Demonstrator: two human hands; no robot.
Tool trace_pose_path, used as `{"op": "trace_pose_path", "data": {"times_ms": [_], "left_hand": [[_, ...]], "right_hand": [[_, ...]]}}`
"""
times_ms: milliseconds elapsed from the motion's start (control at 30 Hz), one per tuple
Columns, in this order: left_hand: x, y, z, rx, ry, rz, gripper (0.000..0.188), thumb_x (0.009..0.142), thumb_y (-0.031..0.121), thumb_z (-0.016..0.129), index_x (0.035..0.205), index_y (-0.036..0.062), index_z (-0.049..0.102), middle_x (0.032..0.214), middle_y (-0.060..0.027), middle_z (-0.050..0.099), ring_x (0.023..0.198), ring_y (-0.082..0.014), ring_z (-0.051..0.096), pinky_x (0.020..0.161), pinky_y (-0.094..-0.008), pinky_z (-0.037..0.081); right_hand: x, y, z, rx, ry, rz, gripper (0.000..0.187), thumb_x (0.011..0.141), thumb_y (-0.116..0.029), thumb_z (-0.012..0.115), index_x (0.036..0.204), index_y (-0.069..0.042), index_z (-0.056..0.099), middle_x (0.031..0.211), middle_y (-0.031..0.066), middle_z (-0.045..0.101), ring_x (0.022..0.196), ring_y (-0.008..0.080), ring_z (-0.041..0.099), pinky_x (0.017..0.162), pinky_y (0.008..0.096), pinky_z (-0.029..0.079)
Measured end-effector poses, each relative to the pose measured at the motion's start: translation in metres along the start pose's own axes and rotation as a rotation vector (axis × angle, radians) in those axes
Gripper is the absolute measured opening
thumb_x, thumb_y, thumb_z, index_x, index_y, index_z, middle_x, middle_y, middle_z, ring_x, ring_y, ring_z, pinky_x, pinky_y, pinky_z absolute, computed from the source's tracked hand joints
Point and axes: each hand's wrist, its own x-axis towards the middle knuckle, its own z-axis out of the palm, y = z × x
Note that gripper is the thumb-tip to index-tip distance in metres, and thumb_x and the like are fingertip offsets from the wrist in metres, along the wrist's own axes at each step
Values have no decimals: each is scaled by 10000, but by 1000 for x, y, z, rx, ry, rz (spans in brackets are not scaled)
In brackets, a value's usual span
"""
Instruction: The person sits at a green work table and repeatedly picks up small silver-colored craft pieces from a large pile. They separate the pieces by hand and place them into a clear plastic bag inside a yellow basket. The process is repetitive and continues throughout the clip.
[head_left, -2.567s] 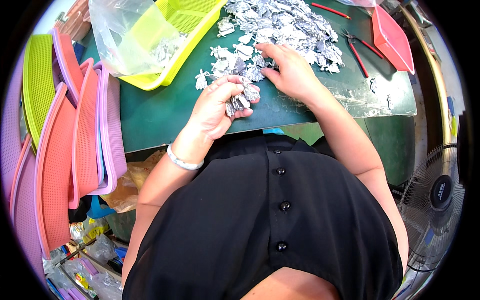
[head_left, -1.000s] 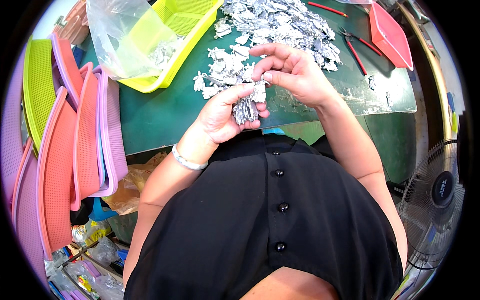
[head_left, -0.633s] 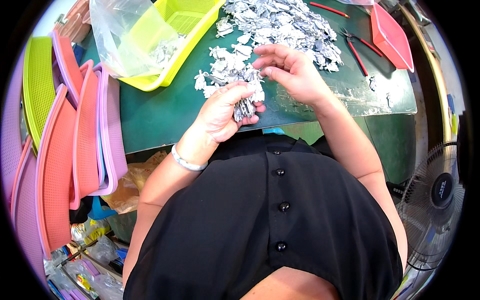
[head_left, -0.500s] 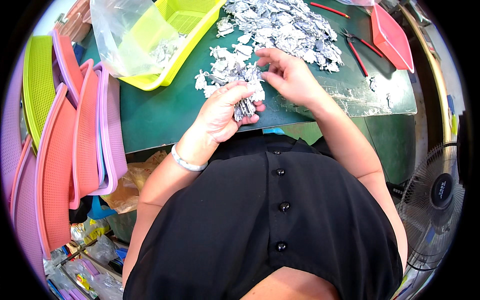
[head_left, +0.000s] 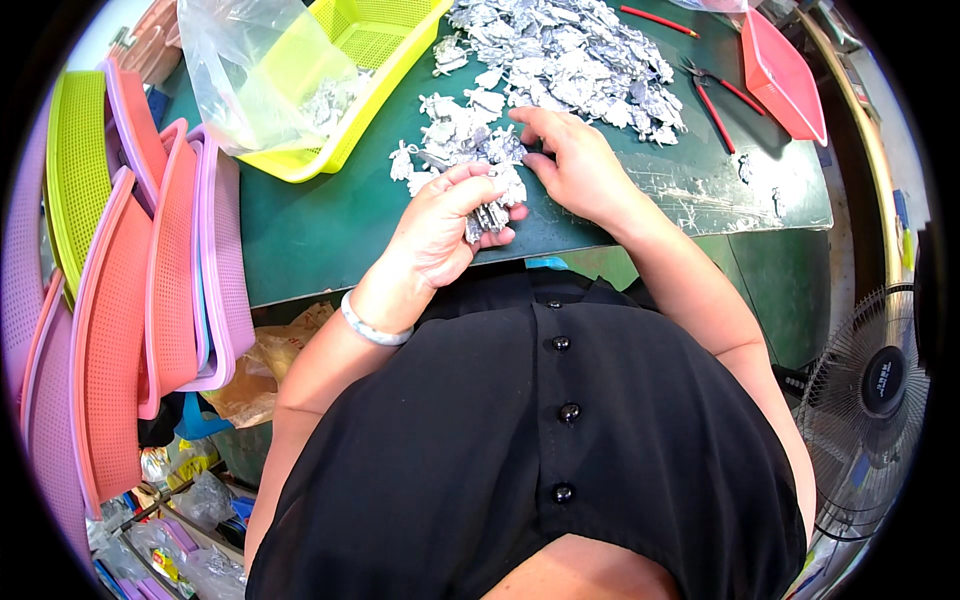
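My left hand (head_left: 447,222), with a pale bracelet at the wrist, is closed around a bunch of small silver metal pieces (head_left: 487,216) near the table's front edge. More of these pieces lie in a small heap (head_left: 455,132) just beyond it. To its right, my right hand (head_left: 578,160) hovers beside that heap, thumb and forefinger apart and curved. I see nothing between them; its other fingers are partly hidden. A large pile of the same silver pieces (head_left: 570,60) spreads over the green table (head_left: 310,235) farther back.
A yellow-green basket (head_left: 375,110) with a clear plastic bag (head_left: 255,70) stands at the back left. Red-handled pliers (head_left: 718,105), a red pen-like stick (head_left: 660,20) and a pink tray (head_left: 785,80) lie at right. Stacked baskets (head_left: 110,330) fill the left; a fan (head_left: 880,385) stands right.
My right hand has shifted slightly down, its forefinger and thumb a little nearer each other. My left hand stays almost in place, its fingers slightly moved around the metal pieces.
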Motion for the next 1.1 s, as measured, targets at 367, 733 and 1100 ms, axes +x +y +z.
{"op": "trace_pose_path", "data": {"times_ms": [367, 733, 1100], "left_hand": [[2, 1, -8, -57, -13, 5, 243, 786, 66, 563, 1003, 70, 452, 873, -132, 620, 727, -209, 622, 525, -270, 494], [0, 1, -7, -24, -11, 9, 265, 813, 85, 532, 1061, 43, 448, 898, -149, 612, 759, -221, 621, 534, -273, 500], [-3, -1, -10, -116, -81, 90, 312, 781, 35, 536, 1086, 41, 472, 965, -151, 599, 808, -231, 620, 566, -277, 520]], "right_hand": [[10, 1, 10, 9, 68, 7, 470, 722, -73, 628, 1165, -83, 472, 918, 104, 604, 606, 194, 535, 587, 312, 450], [11, -4, 9, 486, -8, 242, 402, 735, 27, 588, 1122, -52, 513, 804, -6, 509, 632, 47, 461, 578, 216, 418], [14, -2, -28, 1080, -134, 360, 382, 792, -31, 576, 1160, -4, 476, 849, 8, 550, 741, 79, 532, 627, 214, 451]]}}
